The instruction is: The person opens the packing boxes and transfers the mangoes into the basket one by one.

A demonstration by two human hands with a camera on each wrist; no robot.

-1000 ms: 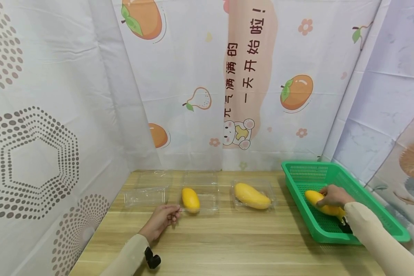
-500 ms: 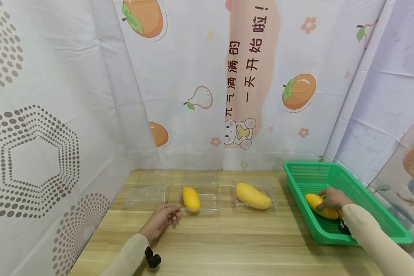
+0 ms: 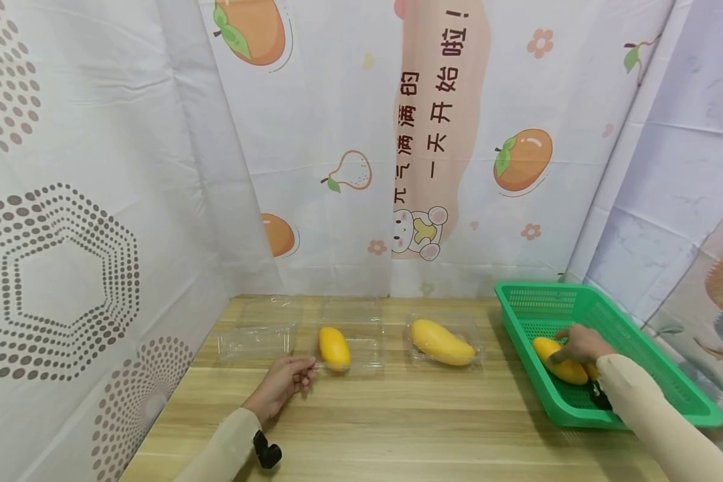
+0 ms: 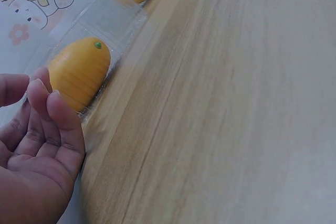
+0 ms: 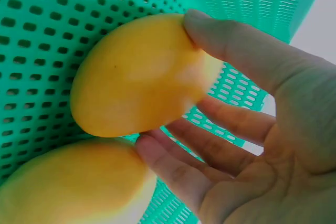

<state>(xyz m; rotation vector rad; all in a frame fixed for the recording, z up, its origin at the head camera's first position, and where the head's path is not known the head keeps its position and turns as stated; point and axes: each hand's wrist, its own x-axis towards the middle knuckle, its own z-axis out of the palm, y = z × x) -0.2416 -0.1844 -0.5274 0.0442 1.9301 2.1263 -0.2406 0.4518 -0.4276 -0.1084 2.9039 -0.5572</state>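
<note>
My right hand (image 3: pixel 583 347) is inside the green basket (image 3: pixel 521 365), gripping a yellow mango (image 5: pixel 142 77) with the thumb on one side and fingers on the other. A second mango (image 5: pixel 73 187) lies against it, mostly hidden by the hand in the head view. On the table, my left hand (image 3: pixel 280 385) pinches the front left edge of an opened clear plastic box (image 3: pixel 364 351) between thumb and fingertips. Inside that box, at its left side, rests one mango (image 3: pixel 334 347), its green stem spot visible in the left wrist view.
To the right, another clear box (image 3: pixel 473 328) contains a large yellow mango (image 3: pixel 441 343). An opened clear box (image 3: pixel 254 343) stands at the left. Printed curtains (image 3: pixel 313 227) hang behind the wooden table (image 3: pixel 410 422).
In the basket, the right hand and the gripped mango have shifted slightly, and the mango's angle has changed. The left hand stays at the middle box. The head view has turned a little.
</note>
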